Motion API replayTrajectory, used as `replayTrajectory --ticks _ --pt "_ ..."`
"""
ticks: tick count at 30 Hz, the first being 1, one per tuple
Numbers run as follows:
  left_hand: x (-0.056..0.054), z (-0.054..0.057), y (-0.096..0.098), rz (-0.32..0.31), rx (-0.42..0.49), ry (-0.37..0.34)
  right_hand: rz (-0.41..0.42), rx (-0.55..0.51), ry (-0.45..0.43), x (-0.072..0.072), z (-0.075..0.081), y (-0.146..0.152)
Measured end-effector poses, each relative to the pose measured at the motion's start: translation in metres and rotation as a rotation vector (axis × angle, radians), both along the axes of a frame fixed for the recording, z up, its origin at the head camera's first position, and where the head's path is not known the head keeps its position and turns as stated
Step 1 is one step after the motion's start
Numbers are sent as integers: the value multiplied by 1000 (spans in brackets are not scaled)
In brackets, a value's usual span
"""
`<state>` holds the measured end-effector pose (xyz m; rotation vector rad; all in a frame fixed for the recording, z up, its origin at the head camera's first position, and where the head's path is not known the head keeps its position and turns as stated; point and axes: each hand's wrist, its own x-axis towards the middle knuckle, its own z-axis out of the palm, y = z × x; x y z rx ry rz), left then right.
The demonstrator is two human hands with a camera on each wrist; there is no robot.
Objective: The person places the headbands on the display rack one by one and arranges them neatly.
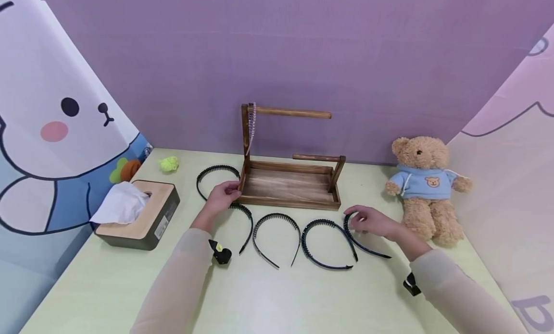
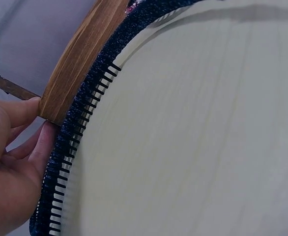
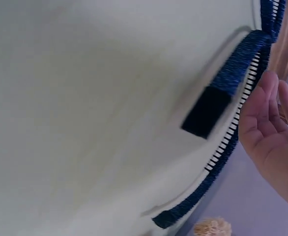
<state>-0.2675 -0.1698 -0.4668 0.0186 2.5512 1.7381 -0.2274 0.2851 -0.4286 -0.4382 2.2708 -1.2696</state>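
Observation:
My left hand [image 1: 222, 197] grips the front left corner of a wooden rack [image 1: 292, 204], a shallow tray with two posts and rods. In the left wrist view, thumb and fingers pinch the corner of its brown wood [image 2: 80, 64], right beside a dark toothed headband [image 2: 77, 118]. My right hand [image 1: 368, 221] is at the rightmost dark blue headband [image 1: 368, 250], with loosely bent fingers. In the right wrist view, its fingertips [image 3: 267, 81] lie right at that headband's toothed band [image 3: 227, 142], which passes outside the gap between finger and thumb. A pale beaded headband [image 1: 252, 125] hangs on the upper rod.
Several headbands lie in a row, including a thin black one [image 1: 277, 216] and a dark blue one [image 1: 320, 263]. A tissue box [image 1: 160, 209] and a yellow-green yarn ball [image 1: 169, 164] are at left. A teddy bear [image 1: 426, 182] sits at right against the wall.

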Motion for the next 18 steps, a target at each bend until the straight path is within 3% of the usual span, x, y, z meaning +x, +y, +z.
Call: replayTrajectory --ticks 9,15,18 --pt "1 0 0 -2 -2 -7 9 3 -8 -1 -9 2" --pt "0 -1 -1 -4 -2 2 58 83 78 -3 -11 -2" --pt "1 0 -1 -4 -1 4 43 143 122 -4 -13 -4"
